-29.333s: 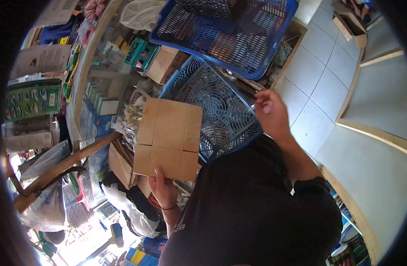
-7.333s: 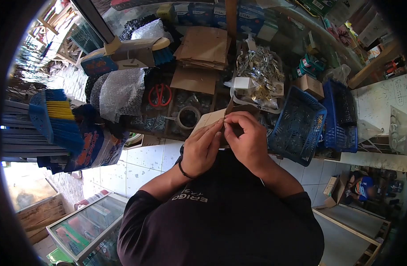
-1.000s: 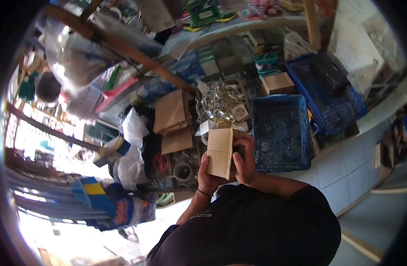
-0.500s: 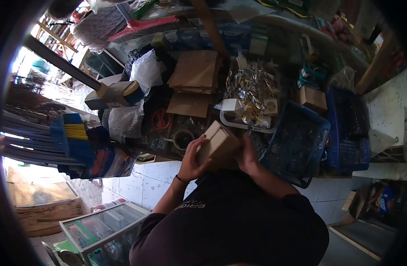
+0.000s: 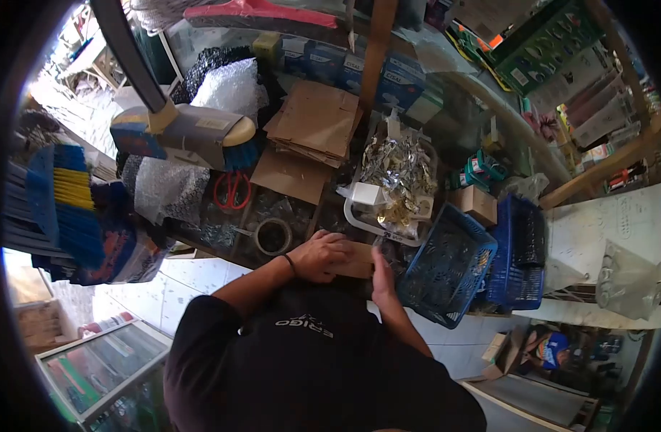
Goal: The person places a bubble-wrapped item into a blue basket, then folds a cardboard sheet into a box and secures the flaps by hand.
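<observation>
Clutter crowds the counter: blue basket at right, tape roll at left, small cardboard box between them at the edge. Left hand lies curled over the box, right hand flat against its end. A slip looks possible, since only the palms press it.

The black shirt carries white letters "ERIGO", seen upside down; other labels are too blurred.

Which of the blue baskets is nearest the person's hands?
The lighter blue basket, tilted right beside the right hand. The darker blue basket sits behind it, farther from both hands.
</observation>
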`<action>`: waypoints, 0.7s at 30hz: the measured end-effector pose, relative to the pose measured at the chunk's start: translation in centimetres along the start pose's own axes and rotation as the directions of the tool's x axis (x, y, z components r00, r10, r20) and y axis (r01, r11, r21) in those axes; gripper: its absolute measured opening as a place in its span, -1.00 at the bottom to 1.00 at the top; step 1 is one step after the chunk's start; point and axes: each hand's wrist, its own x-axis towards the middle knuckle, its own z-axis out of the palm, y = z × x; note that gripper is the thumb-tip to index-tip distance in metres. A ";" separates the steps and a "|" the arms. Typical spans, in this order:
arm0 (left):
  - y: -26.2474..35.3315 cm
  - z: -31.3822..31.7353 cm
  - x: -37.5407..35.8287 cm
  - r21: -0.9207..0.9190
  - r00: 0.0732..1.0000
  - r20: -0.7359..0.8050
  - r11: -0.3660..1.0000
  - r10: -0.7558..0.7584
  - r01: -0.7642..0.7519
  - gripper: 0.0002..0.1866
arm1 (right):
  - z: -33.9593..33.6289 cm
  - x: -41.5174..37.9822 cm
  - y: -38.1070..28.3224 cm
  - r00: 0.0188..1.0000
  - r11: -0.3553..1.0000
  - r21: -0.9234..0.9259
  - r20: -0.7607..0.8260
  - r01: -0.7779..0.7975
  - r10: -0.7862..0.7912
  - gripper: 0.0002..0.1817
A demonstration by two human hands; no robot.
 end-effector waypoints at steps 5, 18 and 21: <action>-1.2 1.6 -1.3 0.088 0.997 -0.068 0.995 -0.038 0.044 -0.44 | -0.5 1.0 3.7 0.947 0.822 -0.499 -0.012 0.273 -0.322 -0.47; 0.5 -0.9 -9.2 -0.107 0.700 -0.647 0.945 -0.301 0.308 -0.82 | 0.9 -2.7 0.0 0.762 0.530 -0.705 0.023 0.471 -0.647 -0.58; 0.8 -1.3 -13.2 -0.196 0.458 -0.789 0.874 -0.410 0.445 -0.91 | 3.9 -4.2 -3.6 0.416 0.109 -0.752 0.232 0.650 -0.879 -0.60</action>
